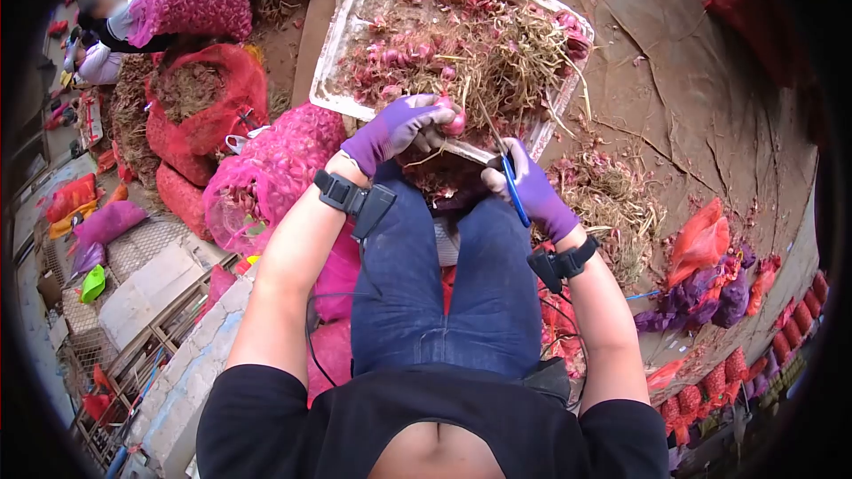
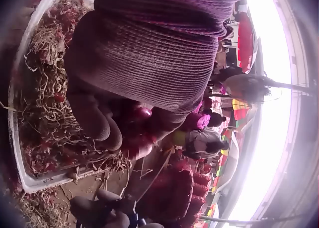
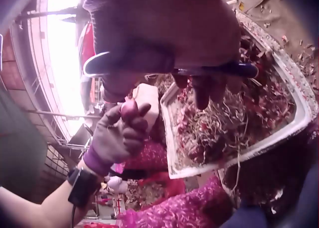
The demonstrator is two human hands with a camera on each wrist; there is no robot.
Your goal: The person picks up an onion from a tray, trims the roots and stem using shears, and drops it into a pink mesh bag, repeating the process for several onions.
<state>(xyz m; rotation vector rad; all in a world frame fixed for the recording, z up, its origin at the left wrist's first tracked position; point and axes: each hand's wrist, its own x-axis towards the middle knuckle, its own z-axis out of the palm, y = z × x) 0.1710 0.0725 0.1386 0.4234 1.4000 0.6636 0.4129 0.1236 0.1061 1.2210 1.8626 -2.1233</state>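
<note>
My left hand (image 1: 401, 127), in a purple glove with a greyish palm side, pinches small red onions (image 1: 454, 122) near the front edge of a white tray (image 1: 333, 80). In the right wrist view, a red onion (image 3: 129, 110) shows between the thumb and fingers of that hand. My right hand (image 1: 530, 184), gloved alike, grips blue-handled shears (image 1: 514, 188); their narrow blades point up over the tray's front rim, just right of the onions. Dry stalks and roots (image 1: 515, 62) heap up in the tray among loose red onions (image 1: 390, 55) and papery skins.
Pink net sacks of onions (image 1: 275, 168) stand at the left, beside a red net bag (image 1: 209, 98). Trimmed stalks (image 1: 612, 204) lie on the brown ground sheet right of the tray. Orange and purple bags (image 1: 710, 275) lie farther right. Other people (image 1: 111, 27) are at the upper left.
</note>
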